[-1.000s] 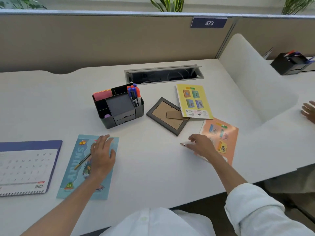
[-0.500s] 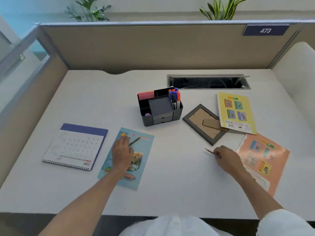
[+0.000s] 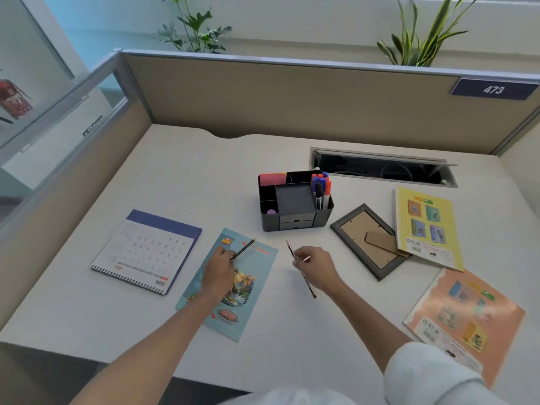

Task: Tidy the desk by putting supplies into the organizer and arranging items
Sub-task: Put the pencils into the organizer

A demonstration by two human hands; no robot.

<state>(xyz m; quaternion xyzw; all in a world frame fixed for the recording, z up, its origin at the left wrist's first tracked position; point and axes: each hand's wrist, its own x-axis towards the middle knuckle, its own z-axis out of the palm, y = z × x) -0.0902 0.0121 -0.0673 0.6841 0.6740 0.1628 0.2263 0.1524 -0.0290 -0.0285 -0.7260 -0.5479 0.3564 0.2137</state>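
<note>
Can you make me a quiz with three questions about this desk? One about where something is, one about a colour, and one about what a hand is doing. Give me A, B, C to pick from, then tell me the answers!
1. Where is the calendar?
A. Left of the blue booklet
B. Inside the organizer
C. On top of the picture frame

2. What colour is the booklet overlapping the frame's right edge?
A. Purple
B. Yellow
C. Black

3. What is the right hand doing?
A. Lying flat on the desk
B. Pinching a pencil
C. Pulling a drawer open

Answers:
1. A, the calendar lies flat on the desk beside the blue booklet's left edge.
2. B, the yellow booklet covers the frame's right corner.
3. B, the fingers have a grip on the pencil, whose tip points toward the organizer.
</note>
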